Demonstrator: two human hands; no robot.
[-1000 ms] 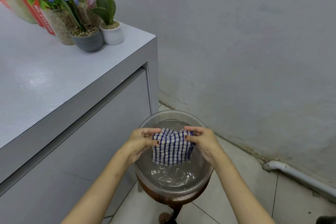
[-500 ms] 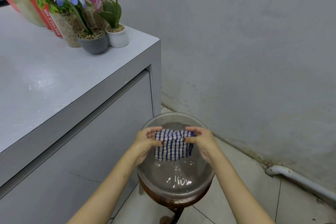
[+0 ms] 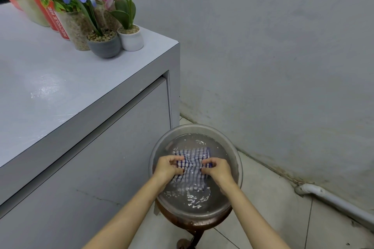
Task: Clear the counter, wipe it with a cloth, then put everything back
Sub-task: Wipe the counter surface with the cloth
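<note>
- Gripping a blue-and-white checked cloth (image 3: 192, 156), both hands are down in a round metal basin (image 3: 194, 126) of water (image 3: 194, 202).
- The left hand (image 3: 169, 168) has its fingers curled over the cloth's left edge and clenched on the fabric.
- The right hand (image 3: 217, 169) grasps the cloth's right edge in the same way, fingers bent inward toward the left hand.
- The cloth is bunched between the two hands. Its far part shows at the surface, and its near part is blurred under the rippled water.
- The basin sits on a small brown stool (image 3: 194, 223), which stands on the tiled floor (image 3: 263, 218) just right of the counter (image 3: 60, 87) and near the grey wall (image 3: 263, 46).
- The counter's pale top carries a glossy, streaked patch toward its left side.
- At the counter's far right corner stand a grey pot (image 3: 104, 46) with blue flowers and a white pot (image 3: 131, 39) with a pink bloom, right next to each other.
- Just behind them is a clear vase (image 3: 75, 30) filled with gravel.
- Left of the vase are a red carton (image 3: 53, 20) with white lettering and a beige cylinder (image 3: 26, 0), both cut off by the frame's edge.
- A white pipe (image 3: 334, 200) runs along the foot of the wall on the right.
</note>
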